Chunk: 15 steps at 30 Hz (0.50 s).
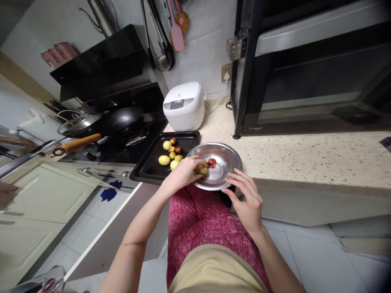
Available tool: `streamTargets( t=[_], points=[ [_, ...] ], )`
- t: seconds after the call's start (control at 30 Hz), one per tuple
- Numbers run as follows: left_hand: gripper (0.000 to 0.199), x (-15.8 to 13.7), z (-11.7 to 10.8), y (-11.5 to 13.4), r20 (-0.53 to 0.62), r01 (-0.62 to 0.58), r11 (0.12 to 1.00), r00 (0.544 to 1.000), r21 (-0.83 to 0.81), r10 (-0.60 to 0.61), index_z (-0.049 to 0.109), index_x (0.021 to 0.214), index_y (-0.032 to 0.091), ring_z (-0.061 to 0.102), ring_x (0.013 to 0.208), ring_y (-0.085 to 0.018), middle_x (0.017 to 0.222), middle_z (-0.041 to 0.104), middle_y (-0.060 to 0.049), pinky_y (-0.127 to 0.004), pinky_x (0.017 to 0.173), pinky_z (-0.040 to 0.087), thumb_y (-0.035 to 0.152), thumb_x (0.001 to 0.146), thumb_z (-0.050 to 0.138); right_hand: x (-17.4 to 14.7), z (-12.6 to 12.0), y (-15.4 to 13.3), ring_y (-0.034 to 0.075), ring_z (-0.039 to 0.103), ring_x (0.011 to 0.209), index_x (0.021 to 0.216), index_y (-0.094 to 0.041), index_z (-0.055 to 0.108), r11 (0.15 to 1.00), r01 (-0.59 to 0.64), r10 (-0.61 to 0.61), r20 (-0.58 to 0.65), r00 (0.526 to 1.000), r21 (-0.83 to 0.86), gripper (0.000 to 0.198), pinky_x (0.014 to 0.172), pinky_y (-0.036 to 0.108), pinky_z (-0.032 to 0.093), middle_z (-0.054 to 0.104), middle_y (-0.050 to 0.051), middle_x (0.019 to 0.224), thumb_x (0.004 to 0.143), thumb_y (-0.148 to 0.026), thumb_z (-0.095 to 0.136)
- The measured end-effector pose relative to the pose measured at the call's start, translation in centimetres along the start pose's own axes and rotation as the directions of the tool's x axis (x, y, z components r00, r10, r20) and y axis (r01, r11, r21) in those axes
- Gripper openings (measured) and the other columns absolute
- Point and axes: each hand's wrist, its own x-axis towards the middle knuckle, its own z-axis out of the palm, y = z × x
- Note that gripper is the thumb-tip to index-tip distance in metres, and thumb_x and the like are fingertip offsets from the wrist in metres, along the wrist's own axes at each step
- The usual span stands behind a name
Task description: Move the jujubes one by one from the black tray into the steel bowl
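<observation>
A round steel bowl [227, 160] sits at the counter's front edge. My left hand [187, 169] reaches over its left rim, fingers curled round a yellow-green jujube [201, 169]. Next to those fingertips lies a shiny reddish-brown jujube [211, 162] in the bowl. My right hand [248, 197] is at the bowl's right side with fingers spread, fingertips close to the rim; whether they touch it I cannot tell. Left of the bowl, a black baking tray [149, 165] carries yellow lemon-like fruits [164, 160] and several red and green jujubes [179, 149]. My left hand partly hides the tray's right side.
Behind the tray stands a white rice cooker [185, 108], its cord running to a wall socket [226, 73]. A wok [122, 122] and a lidded pan [80, 124] are on the stove at left, a wooden handle [81, 143] sticking out. A black oven [311, 89] fills the right.
</observation>
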Motion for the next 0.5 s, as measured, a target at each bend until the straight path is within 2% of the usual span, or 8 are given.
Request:
streamTargets(
  t=[0.13, 0.23, 0.5],
  points=[
    [0.023, 0.67, -0.14, 0.08, 0.08, 0.038, 0.994, 0.996, 0.101, -0.046, 0.076, 0.101, 0.021, 0.072, 0.093, -0.024, 0.102, 0.075, -0.005, -0.031, 0.082, 0.056, 0.009, 0.081, 0.077, -0.04, 0.01, -0.08, 0.029, 0.069, 0.123, 0.112, -0.026, 0.073, 1.0, -0.017, 0.017, 0.009, 1.0, -0.002, 0.018, 0.103, 0.051, 0.059, 0.077, 0.007, 0.115, 0.094, -0.023, 0.074],
    [0.025, 0.99, -0.01, 0.07, 0.112, 0.035, 0.99, 0.992, 0.134, -0.05, 0.076, 0.1, 0.022, 0.072, 0.093, -0.024, 0.104, 0.075, -0.004, -0.03, 0.081, 0.055, 0.01, 0.079, 0.079, -0.09, 0.01, -0.08, 0.028, 0.069, 0.123, 0.112, -0.025, 0.072, 1.0, -0.021, 0.021, 0.01, 1.0, -0.006, 0.018, 0.104, 0.052, 0.059, 0.077, 0.007, 0.115, 0.094, -0.023, 0.073],
    [0.015, 0.5, -0.08, 0.67, 0.051, 0.097, 0.98, 0.993, 0.173, -0.108, 0.073, 0.097, 0.02, 0.071, 0.089, -0.023, 0.1, 0.072, -0.004, -0.029, 0.076, 0.054, 0.017, 0.084, 0.079, -0.15, 0.02, -0.03, 0.028, 0.067, 0.125, 0.114, -0.026, 0.072, 1.0, -0.013, 0.013, 0.015, 1.0, -0.003, 0.021, 0.105, 0.051, 0.058, 0.077, 0.007, 0.116, 0.094, -0.021, 0.074]
  ],
)
